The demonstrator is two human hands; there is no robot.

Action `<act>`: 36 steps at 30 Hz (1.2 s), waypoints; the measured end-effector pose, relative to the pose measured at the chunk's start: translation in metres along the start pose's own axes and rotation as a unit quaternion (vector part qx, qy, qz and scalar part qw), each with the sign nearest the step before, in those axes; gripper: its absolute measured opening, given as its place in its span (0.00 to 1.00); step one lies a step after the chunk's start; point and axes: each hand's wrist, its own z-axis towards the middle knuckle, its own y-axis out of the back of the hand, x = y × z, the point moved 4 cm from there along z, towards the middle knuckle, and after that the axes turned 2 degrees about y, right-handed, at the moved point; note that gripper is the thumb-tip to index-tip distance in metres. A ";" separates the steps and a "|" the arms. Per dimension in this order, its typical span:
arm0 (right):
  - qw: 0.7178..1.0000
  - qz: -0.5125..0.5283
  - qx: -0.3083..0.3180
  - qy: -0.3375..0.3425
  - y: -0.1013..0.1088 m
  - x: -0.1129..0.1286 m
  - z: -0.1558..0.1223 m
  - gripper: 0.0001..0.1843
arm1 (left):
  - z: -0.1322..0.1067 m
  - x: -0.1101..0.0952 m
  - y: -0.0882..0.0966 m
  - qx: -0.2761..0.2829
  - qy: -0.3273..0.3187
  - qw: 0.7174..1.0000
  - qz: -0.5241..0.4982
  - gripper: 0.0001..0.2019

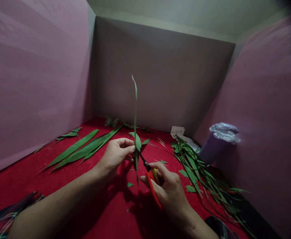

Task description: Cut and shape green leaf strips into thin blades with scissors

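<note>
My left hand [116,154] pinches a long green leaf [135,116] between thumb and fingers, just above the red cloth. The leaf's thin upper part stands upright, and its broader lower piece hangs below my fingertips. In my right hand [170,186] is a pair of scissors [150,179] with red and yellow handles and dark blades. The blades point up and to the left and reach the leaf beside my left fingertips. Whether they are parted cannot be made out, since the leaf partly covers them.
Several long leaves [85,153] lie on the red cloth [85,199] at left. A heap of leaves [197,166] spreads at right, before a purple bin [213,147] with a plastic liner. Thin sticks [161,142] and a white card [177,131] lie farther back. Pink walls flank both sides.
</note>
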 end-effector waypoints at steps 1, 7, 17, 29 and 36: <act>1.000 -0.009 0.001 -0.002 0.000 -0.001 0.000 0.12 | 0.000 0.000 0.000 -0.001 -0.002 1.000 0.000 0.06; 0.999 -0.040 0.001 -0.009 -0.001 -0.003 -0.001 0.12 | 0.003 0.001 0.002 -0.014 -0.009 1.000 -0.010 0.08; 0.998 -0.059 0.021 -0.025 -0.002 -0.005 -0.001 0.13 | 0.006 0.002 0.006 -0.028 -0.014 0.999 -0.022 0.08; 0.999 -0.049 -0.004 -0.014 0.000 -0.004 -0.002 0.13 | 0.005 0.002 0.005 -0.023 -0.005 1.000 -0.017 0.07; 0.998 -0.056 0.008 -0.009 -0.001 -0.002 -0.002 0.12 | 0.004 0.003 0.002 -0.015 -0.007 1.000 -0.004 0.05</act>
